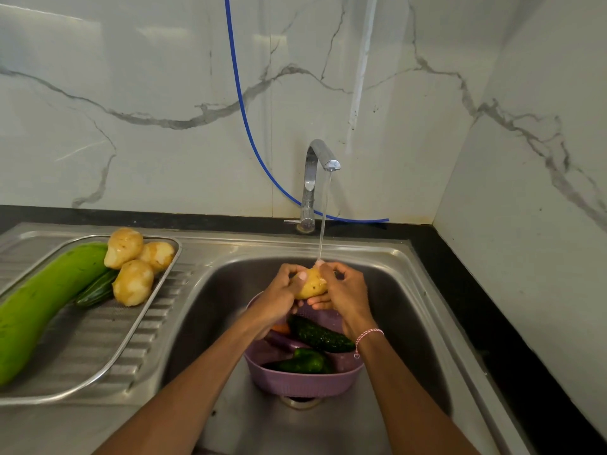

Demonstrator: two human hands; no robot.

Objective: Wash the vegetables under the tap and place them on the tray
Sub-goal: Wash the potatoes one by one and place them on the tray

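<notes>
Over the sink, my left hand (279, 290) and my right hand (345, 290) both grip a yellow potato (310, 285) under the thin stream from the running tap (317, 172). Below them a purple colander (305, 379) stands in the sink and holds a dark cucumber (320, 334), a green pepper (303, 361) and a bit of orange carrot (282, 328). On the steel tray (108, 349) to the left lie a long green gourd (39, 300), three wet potatoes (133, 282) and a dark cucumber (97, 290).
The steel sink basin (404, 310) has a ribbed drainboard on its left, under the tray. A blue hose (243, 103) hangs down the marble wall behind the tap. Black counter (466, 290) runs along the right edge.
</notes>
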